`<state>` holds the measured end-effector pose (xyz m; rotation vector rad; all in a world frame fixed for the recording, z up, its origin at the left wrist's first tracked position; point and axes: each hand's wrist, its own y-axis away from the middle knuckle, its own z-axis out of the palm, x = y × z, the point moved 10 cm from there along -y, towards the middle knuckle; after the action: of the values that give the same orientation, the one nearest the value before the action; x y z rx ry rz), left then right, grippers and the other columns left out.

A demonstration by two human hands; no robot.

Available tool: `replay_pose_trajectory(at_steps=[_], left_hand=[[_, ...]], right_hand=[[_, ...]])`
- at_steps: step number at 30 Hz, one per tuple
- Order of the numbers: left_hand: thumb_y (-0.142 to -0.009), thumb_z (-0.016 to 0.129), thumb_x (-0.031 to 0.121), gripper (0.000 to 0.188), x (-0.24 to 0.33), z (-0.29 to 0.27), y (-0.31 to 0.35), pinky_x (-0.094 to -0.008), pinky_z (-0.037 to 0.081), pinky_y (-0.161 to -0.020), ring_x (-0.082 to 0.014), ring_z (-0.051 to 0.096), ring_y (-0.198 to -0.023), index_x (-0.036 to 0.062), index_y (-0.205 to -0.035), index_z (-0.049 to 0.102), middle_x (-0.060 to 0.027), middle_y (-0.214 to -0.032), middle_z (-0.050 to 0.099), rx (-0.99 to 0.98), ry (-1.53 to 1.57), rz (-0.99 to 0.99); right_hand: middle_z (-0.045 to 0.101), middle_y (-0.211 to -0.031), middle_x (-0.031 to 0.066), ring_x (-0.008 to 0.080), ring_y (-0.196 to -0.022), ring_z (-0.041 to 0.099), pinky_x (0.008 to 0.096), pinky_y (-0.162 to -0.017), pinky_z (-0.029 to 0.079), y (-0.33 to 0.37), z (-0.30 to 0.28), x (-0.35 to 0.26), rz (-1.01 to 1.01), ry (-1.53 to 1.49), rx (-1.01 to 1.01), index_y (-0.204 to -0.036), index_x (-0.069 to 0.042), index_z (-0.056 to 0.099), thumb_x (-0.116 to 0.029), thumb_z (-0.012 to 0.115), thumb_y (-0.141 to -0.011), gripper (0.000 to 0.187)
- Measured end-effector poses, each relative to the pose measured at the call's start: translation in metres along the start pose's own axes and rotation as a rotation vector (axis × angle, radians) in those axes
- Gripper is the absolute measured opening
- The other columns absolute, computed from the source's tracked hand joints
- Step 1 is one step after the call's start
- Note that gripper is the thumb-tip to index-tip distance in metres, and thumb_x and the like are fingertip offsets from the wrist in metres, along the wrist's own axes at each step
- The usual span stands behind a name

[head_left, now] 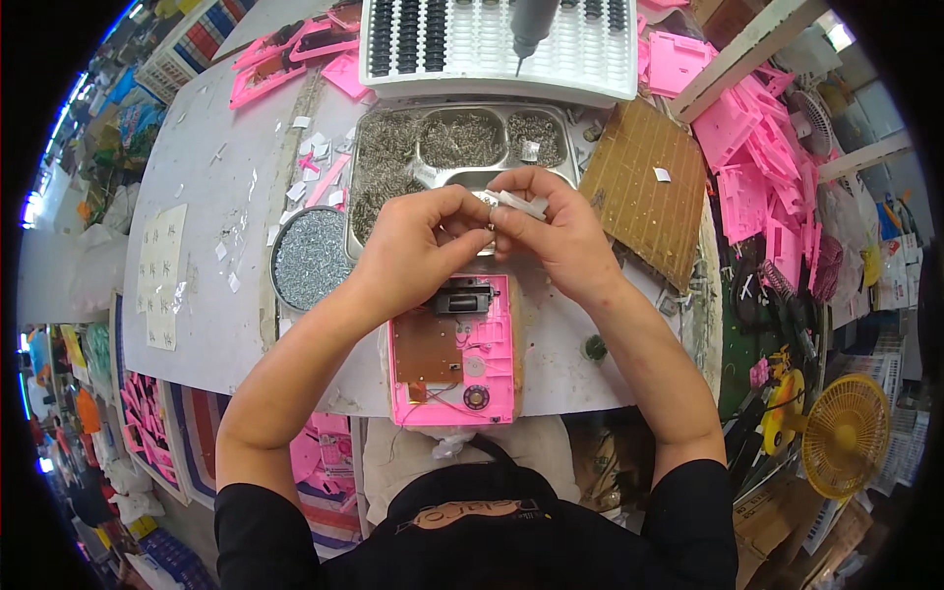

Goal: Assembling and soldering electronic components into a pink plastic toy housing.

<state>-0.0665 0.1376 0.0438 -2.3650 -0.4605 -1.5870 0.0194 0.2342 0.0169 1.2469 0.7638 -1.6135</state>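
Above the metal tray my two hands meet at the fingertips. My right hand [565, 236] is closed on a small white plastic part [523, 205], held between thumb and fingers. My left hand [418, 236] pinches right beside it; what lies between its fingertips is too small to make out. Below the hands rests a pink plastic housing [501, 354], with a brown circuit board [425, 349], a black motor-like block [462, 298] and a small round speaker [476, 396] in it. The compartment tray [462, 175] holds heaps of small metal springs [459, 138].
A round tin [313, 261] of small screws stands left of the tray. Behind is a white rack [501, 88] of black parts, with a screwdriver tip [529, 39] hanging over it. A brown ribbed board [644, 192] and piled pink housings [757, 147] lie right; a yellow fan [844, 436] stands lower right.
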Motion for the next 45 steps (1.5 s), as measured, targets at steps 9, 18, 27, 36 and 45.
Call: replay_pose_trajectory(at_steps=[9, 18, 27, 36, 45], left_hand=[[-0.100, 0.062, 0.014, 0.022, -0.046, 0.011, -0.010, -0.0205, 0.049, -0.061, -0.0075, 0.062, -0.069, -0.0020, -0.114, 0.063, -0.0035, -0.088, 0.069, -0.210, 0.485, -0.395], [-0.100, 0.058, 0.011, 0.018, -0.065, 0.029, -0.013, -0.0197, 0.041, -0.052, -0.0065, 0.053, -0.060, -0.0011, -0.113, 0.063, -0.0029, -0.082, 0.064, -0.267, 0.875, -0.513], [-0.101, 0.060, 0.011, 0.027, -0.057, 0.008, 0.004, -0.0192, 0.048, -0.065, -0.0056, 0.058, -0.074, -0.0036, -0.122, 0.067, 0.0018, -0.084, 0.063, -0.146, 0.604, -0.444], [-0.102, 0.064, 0.015, 0.022, -0.025, 0.033, 0.090, -0.0204, 0.042, -0.059, -0.0041, 0.051, -0.067, -0.0008, -0.116, 0.069, 0.0034, -0.076, 0.057, -0.109, 0.631, -0.471], [-0.103, 0.061, 0.012, 0.019, -0.019, 0.078, 0.163, -0.0203, 0.044, -0.060, -0.0009, 0.053, -0.071, -0.0029, -0.113, 0.067, 0.0038, -0.082, 0.063, -0.354, 0.538, -0.500]], right_hand=[[0.065, -0.110, 0.0039, 0.0117, -0.092, 0.065, 0.0271, -0.079, 0.056, -0.007, 0.008, -0.009, -0.136, 0.205, -0.084, -0.121, -0.001, 0.060, -0.004, 0.065, -0.096, 0.026], [0.063, -0.097, 0.0139, 0.0326, -0.093, 0.063, 0.0391, -0.084, 0.052, 0.014, 0.027, -0.049, -0.633, 0.787, -0.061, -0.107, -0.005, 0.066, 0.009, 0.060, -0.073, 0.037], [0.059, -0.098, 0.0155, 0.0350, -0.096, 0.056, 0.0445, -0.086, 0.047, 0.023, 0.001, -0.038, -0.581, 1.243, 0.160, -0.110, -0.004, 0.064, -0.003, 0.068, -0.078, 0.032], [0.056, -0.103, 0.0169, 0.0386, -0.098, 0.052, 0.0451, -0.087, 0.044, 0.095, 0.057, -0.048, -0.531, 1.125, -0.055, -0.121, -0.002, 0.057, -0.013, 0.070, -0.086, 0.039], [0.057, -0.104, 0.0126, 0.0337, -0.094, 0.056, 0.0431, -0.083, 0.048, 0.158, 0.101, -0.018, -0.461, 1.106, -0.341, -0.132, -0.001, 0.055, -0.005, 0.070, -0.075, 0.060]])
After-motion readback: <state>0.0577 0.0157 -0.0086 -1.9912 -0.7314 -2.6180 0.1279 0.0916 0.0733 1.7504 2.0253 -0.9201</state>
